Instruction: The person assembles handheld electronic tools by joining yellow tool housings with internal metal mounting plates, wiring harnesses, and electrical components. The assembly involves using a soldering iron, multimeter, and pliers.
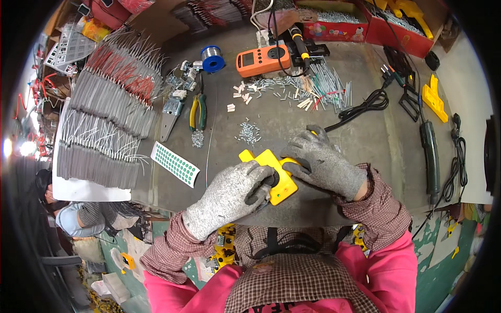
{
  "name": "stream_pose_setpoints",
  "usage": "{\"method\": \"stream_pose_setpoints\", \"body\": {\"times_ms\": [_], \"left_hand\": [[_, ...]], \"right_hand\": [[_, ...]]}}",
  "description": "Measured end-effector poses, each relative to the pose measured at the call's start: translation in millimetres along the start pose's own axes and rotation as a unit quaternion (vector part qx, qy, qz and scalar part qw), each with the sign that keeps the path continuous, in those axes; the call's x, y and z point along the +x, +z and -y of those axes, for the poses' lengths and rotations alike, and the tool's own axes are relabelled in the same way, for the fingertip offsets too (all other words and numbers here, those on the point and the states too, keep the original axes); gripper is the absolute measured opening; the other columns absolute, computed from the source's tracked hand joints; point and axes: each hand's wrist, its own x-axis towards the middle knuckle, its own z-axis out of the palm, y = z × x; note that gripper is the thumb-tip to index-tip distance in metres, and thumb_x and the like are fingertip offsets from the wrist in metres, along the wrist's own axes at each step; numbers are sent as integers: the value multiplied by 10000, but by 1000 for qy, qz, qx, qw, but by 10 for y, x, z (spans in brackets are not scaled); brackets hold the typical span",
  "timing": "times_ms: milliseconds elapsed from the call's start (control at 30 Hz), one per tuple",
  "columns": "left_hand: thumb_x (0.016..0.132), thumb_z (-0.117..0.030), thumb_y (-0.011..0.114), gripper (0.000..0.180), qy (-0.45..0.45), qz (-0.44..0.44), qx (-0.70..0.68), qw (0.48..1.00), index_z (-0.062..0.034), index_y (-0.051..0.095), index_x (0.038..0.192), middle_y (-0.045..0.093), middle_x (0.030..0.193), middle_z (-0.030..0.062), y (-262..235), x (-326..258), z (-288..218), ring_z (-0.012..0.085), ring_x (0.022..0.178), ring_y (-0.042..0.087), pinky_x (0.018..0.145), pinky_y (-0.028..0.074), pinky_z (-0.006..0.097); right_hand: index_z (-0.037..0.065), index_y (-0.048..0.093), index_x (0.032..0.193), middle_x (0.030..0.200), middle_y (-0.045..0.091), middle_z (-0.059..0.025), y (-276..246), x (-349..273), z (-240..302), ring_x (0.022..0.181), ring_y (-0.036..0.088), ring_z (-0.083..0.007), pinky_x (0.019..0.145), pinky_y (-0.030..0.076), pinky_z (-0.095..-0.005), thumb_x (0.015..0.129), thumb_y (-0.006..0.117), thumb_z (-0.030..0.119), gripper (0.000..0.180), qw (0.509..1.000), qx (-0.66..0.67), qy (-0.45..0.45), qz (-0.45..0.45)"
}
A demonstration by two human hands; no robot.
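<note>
- Presently, a yellow plastic housing (271, 175) is held at the near edge of the workbench (365, 141), just in front of the body, between both gloved hands.
- The left hand (229, 195) is closed around the housing's near end, fingers curled over its dark end; the part appears to be steadied by this grip.
- The right hand (323, 164) is laid over the housing's far side, fingers pressed together and bent down onto it (probably to keep it flat on the surface).
- A small heap of screws (249, 132) lies just beyond the housing, within easy reach; green-handled pliers (198, 112) and a sheet of green dot stickers (176, 164) lie to the left.
- An orange meter (262, 61) and a blue solder spool (212, 58) are set well back.
- Hidden: the housing's middle and underside are covered by the gloves; whether anything is pinched beneath the right fingers cannot be told.
- Rim objects are bent and dim.
</note>
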Motion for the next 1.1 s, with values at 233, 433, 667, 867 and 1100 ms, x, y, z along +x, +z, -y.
{"method": "stream_pose_setpoints", "body": {"times_ms": [233,433,667,867,1100], "left_hand": [[824,-110,692,326,-70,-115,-281,950,-41,614,1132,629,927,170,-69,-40,38,358,833,661,736,540,427],[818,-114,721,355,-8,-62,-96,993,-51,640,1158,648,980,163,-20,30,87,339,910,674,805,552,402],[830,-138,714,334,-15,-58,2,998,-49,634,1141,643,950,169,-32,48,-4,372,872,666,754,550,424],[839,-148,704,319,-7,-63,0,998,-47,636,1134,642,939,170,-33,64,9,377,855,662,728,544,438],[820,-161,705,342,16,-32,40,999,-49,630,1134,637,981,173,-87,102,19,376,906,649,777,540,441]], "right_hand": [[79,691,1047,1076,612,-135,-31,38,-17,1144,555,-312,1105,311,-513,932,629,291,250,1000,9,7,18],[100,676,1083,1082,617,-117,-19,50,-1,1149,551,-320,1098,310,-521,909,650,265,241,999,18,23,40],[57,709,961,1006,610,-137,53,43,-28,1099,569,-313,1103,326,-530,921,625,299,259,999,29,9,-11],[56,707,941,1002,611,-135,22,56,-2,1099,569,-311,1095,334,-530,916,626,295,254,999,27,19,-6],[53,703,953,1012,613,-136,46,65,1,1103,570,-309,1095,336,-525,917,623,285,248,1000,15,9,2]]}}
